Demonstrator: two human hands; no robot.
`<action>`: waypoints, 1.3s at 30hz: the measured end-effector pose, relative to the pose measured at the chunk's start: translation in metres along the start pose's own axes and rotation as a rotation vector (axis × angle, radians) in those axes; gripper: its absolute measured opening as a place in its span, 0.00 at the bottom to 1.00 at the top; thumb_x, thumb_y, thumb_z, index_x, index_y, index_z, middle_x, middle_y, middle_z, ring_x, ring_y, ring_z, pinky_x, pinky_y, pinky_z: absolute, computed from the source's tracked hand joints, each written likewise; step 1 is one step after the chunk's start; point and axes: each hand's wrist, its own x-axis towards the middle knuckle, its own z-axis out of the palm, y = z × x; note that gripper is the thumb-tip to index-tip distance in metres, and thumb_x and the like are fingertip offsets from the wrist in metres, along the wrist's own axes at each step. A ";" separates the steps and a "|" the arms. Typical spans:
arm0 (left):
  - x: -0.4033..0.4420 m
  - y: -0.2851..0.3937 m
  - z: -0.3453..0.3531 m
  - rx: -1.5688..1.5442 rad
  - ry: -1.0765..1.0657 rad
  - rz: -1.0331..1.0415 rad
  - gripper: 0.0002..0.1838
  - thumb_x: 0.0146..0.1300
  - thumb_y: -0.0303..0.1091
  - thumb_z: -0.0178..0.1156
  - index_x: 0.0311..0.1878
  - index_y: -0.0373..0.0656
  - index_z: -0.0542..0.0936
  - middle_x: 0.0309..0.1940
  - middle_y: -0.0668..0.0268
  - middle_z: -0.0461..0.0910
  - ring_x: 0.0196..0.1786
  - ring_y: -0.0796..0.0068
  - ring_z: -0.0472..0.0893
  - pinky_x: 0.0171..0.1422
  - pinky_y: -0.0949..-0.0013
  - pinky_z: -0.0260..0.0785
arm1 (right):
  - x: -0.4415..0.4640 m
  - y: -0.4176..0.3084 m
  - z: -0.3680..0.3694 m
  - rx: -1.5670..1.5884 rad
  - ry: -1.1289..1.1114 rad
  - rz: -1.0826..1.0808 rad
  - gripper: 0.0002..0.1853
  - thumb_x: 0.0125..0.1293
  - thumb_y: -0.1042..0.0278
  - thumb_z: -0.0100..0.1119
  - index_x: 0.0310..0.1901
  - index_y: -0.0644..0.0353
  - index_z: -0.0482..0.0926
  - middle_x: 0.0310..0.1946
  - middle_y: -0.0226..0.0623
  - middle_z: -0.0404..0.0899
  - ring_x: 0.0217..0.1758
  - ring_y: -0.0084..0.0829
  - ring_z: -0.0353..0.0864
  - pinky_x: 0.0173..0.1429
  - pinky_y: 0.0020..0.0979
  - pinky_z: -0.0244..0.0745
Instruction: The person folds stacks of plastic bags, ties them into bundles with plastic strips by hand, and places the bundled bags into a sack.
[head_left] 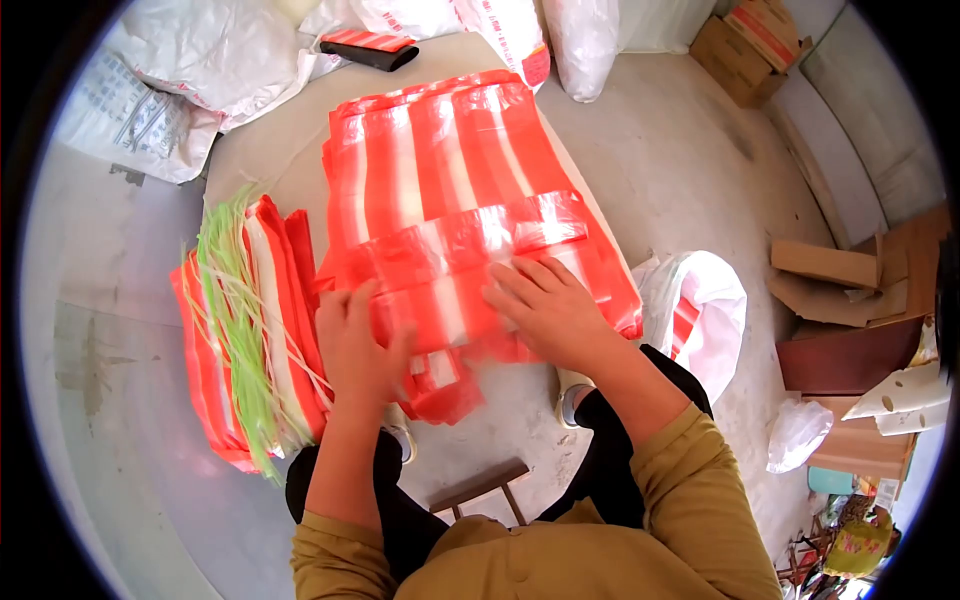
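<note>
1. Locate the workpiece: the stack of red-and-white striped plastic bags (430,165) lies directly before you on the pale work surface (265,150), its near end reaching toward your knees.

2. Identify the current step. You appear to be folding or straightening the near end of the stack: a folded band (465,240) crosses it, and a loose end (440,390), blurred, hangs at the near edge between your hands.

3. Check your right hand (550,310). Its fingers are extended and slightly spread on the film beside the band; it seems to press rather than grip.

4. Check your left hand (352,340). It is at the near left corner, fingers partly bent and the thumb side blurred. Whether it pinches any film cannot be told.

5. For the next move, the layers would seem to call for even pressure from both palms, with the loose end brought into line. Slick film could slide if only one side is held.

6. Note the containers. On your right, a white sack (728,300) stands with its mouth wide, striped material (684,325) inside. Beyond the work surface, white sacks (205,60) bulge; their contents are hidden.

7. Note the bundle of striped bags (280,310) on your left, with green strips (235,320) draped across it.
</note>
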 end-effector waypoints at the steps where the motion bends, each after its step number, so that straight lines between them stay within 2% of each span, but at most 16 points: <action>1: -0.001 0.006 -0.003 0.051 -0.018 0.113 0.33 0.51 0.34 0.77 0.62 0.43 0.79 0.61 0.55 0.76 0.62 0.51 0.76 0.70 0.51 0.68 | 0.000 -0.002 -0.001 0.024 -0.011 0.019 0.29 0.57 0.68 0.72 0.62 0.51 0.79 0.70 0.37 0.74 0.71 0.41 0.72 0.74 0.46 0.68; 4: -0.001 0.016 -0.004 0.072 -0.222 0.389 0.38 0.46 0.34 0.79 0.64 0.44 0.78 0.64 0.56 0.75 0.67 0.49 0.73 0.75 0.46 0.63 | 0.002 -0.005 -0.009 0.057 -0.067 0.043 0.29 0.57 0.70 0.72 0.63 0.52 0.78 0.70 0.37 0.74 0.72 0.41 0.72 0.75 0.46 0.67; 7: -0.005 0.013 0.007 0.096 -0.212 0.380 0.38 0.46 0.33 0.77 0.65 0.43 0.77 0.64 0.54 0.75 0.69 0.48 0.73 0.75 0.45 0.63 | 0.003 -0.001 -0.015 0.104 -0.126 0.030 0.32 0.57 0.71 0.72 0.66 0.52 0.77 0.70 0.37 0.75 0.73 0.42 0.71 0.76 0.45 0.67; 13: -0.004 0.010 0.010 0.082 -0.201 0.368 0.33 0.48 0.25 0.67 0.63 0.37 0.76 0.63 0.52 0.77 0.68 0.48 0.75 0.75 0.46 0.64 | -0.005 0.019 -0.026 0.024 -0.230 0.080 0.32 0.59 0.76 0.68 0.68 0.52 0.75 0.72 0.37 0.73 0.77 0.43 0.68 0.78 0.46 0.64; 16: -0.004 0.010 0.014 0.100 -0.212 0.350 0.30 0.52 0.27 0.64 0.62 0.39 0.77 0.63 0.54 0.77 0.70 0.50 0.74 0.75 0.46 0.65 | -0.006 0.015 -0.025 -0.030 -0.213 0.096 0.31 0.60 0.76 0.66 0.67 0.54 0.76 0.72 0.37 0.74 0.77 0.42 0.68 0.78 0.45 0.65; 22: 0.000 0.011 0.017 0.079 -0.164 0.391 0.30 0.48 0.25 0.66 0.59 0.36 0.77 0.61 0.50 0.79 0.66 0.47 0.77 0.72 0.49 0.68 | -0.006 0.015 -0.027 -0.049 -0.216 0.132 0.28 0.61 0.73 0.66 0.65 0.57 0.77 0.70 0.37 0.76 0.75 0.42 0.71 0.77 0.45 0.66; 28: -0.001 0.003 0.024 0.159 -0.131 0.419 0.27 0.48 0.26 0.67 0.57 0.38 0.80 0.58 0.54 0.83 0.64 0.50 0.80 0.69 0.51 0.71 | -0.011 0.028 -0.020 -0.113 -0.227 0.070 0.27 0.60 0.73 0.66 0.64 0.56 0.77 0.69 0.37 0.77 0.74 0.41 0.72 0.76 0.44 0.68; 31: 0.000 0.004 0.015 0.119 -0.126 0.402 0.23 0.49 0.25 0.66 0.53 0.39 0.82 0.54 0.56 0.85 0.58 0.53 0.84 0.61 0.55 0.77 | -0.010 0.026 -0.029 -0.121 -0.141 0.046 0.22 0.60 0.72 0.63 0.58 0.57 0.79 0.60 0.35 0.81 0.64 0.38 0.78 0.68 0.42 0.72; 34: -0.002 0.006 -0.003 0.073 -0.160 0.349 0.18 0.51 0.26 0.66 0.48 0.41 0.83 0.48 0.59 0.87 0.52 0.56 0.86 0.51 0.57 0.80 | -0.010 0.025 -0.045 0.063 -0.245 0.151 0.19 0.60 0.73 0.64 0.55 0.56 0.83 0.55 0.38 0.85 0.62 0.41 0.81 0.64 0.40 0.77; 37: -0.001 0.005 -0.027 -0.006 -0.361 0.199 0.21 0.49 0.23 0.66 0.50 0.41 0.85 0.47 0.55 0.87 0.46 0.56 0.87 0.49 0.58 0.81 | -0.012 0.015 -0.068 0.165 -0.312 0.353 0.16 0.59 0.73 0.66 0.50 0.56 0.85 0.45 0.42 0.87 0.52 0.43 0.85 0.54 0.42 0.80; 39: 0.001 -0.007 -0.033 -0.171 -0.377 0.068 0.20 0.54 0.24 0.66 0.53 0.43 0.84 0.44 0.58 0.86 0.46 0.58 0.87 0.48 0.61 0.80 | -0.012 0.016 -0.079 0.311 -0.268 0.491 0.14 0.59 0.72 0.68 0.48 0.57 0.85 0.41 0.44 0.86 0.47 0.44 0.86 0.50 0.41 0.79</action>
